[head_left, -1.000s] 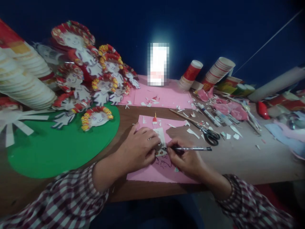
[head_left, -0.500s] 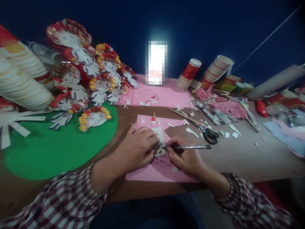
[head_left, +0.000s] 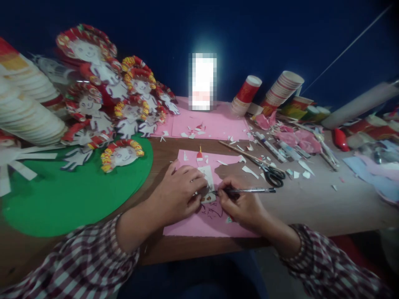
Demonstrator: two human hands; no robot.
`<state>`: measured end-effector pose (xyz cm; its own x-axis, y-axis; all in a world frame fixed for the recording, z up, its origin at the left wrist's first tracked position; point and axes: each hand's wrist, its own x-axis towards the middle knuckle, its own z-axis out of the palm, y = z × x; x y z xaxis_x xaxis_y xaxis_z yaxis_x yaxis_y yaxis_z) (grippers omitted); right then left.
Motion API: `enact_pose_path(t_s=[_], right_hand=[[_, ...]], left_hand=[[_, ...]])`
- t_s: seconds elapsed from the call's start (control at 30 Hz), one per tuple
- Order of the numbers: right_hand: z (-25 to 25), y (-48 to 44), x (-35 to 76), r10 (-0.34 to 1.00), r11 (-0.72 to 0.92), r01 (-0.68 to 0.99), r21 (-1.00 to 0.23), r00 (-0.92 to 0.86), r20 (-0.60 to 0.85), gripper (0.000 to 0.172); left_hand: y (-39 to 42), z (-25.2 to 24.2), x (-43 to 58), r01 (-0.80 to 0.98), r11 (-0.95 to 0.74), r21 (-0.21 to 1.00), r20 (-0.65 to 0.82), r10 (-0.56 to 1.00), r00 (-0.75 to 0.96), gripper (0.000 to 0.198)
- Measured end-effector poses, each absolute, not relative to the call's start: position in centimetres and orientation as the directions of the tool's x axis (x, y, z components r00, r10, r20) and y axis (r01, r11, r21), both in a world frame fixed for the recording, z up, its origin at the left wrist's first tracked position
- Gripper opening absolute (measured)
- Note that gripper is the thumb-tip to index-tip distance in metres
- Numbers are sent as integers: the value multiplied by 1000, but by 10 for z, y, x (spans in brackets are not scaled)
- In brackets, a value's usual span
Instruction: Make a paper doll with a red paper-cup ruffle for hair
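Note:
A small white paper piece with brownish marks lies on a pink sheet that bears dark drawn lines. My left hand rests over the left part of the white piece, fingers bent and pressing it down; its fingertips partly hide it. In my right hand is a dark pen, pinched between thumb and fingers, its tip touching or just over the white piece beside my left fingertips. A small red and white scrap with a yellow tip sits above on the pink sheet.
Paper dolls stand and lie at the left, some on a green sheet. Stacked cups lean at far left, more cups behind. Black scissors, markers and scraps lie right. A bright blurred screen stands behind.
The view has shifted very slightly. Both hands keep nearly the same place, with the pen still in my right hand.

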<state>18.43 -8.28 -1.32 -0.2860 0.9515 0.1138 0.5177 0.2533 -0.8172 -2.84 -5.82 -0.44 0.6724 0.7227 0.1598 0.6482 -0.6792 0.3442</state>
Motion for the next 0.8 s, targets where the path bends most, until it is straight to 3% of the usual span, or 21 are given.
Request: enact_pose_path(t_s=[0.37, 0.6, 0.8], right_hand=[[-17, -83, 185, 960, 236, 522, -820, -255, 114, 3], [-16, -82, 183, 979, 138, 392, -910, -195, 64, 6], [-15, -82, 182, 978, 142, 415, -899, -200, 62, 5]], left_hand=[[-57, -4, -29, 653, -677, 340, 151, 724, 673, 25], [-57, -4, -28, 653, -678, 337, 152, 723, 674, 25], [-57, -4, -28, 655, -678, 335, 148, 724, 674, 24]])
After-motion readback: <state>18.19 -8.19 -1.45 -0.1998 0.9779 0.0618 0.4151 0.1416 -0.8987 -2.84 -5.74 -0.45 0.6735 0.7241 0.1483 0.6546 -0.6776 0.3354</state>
